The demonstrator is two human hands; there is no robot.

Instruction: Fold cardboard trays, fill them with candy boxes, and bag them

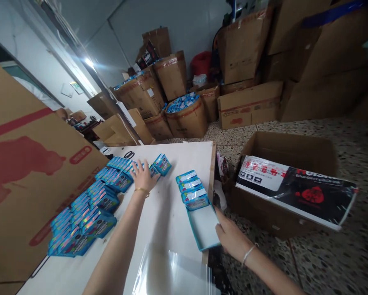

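Observation:
My left hand (143, 177) has its fingers spread over small blue packets at the end of a row. A blue packet (162, 164) stands just right of its fingertips. My right hand (229, 233) grips the right edge of a shallow tray (204, 225) with blue walls and a white inside. Several blue packets (192, 189) are lined up at the tray's far end, while its near part is bare. Rows of blue packets (99, 223) stand along the table's left side, left of my left forearm.
Clear plastic sheets (174, 272) lie at the white table's (184, 157) near edge. Black scissors (129, 154) rest beyond the rows. A large carton (33, 172) borders the left side. An open carton (288, 147) with a black-and-white box (294, 188) is on the right.

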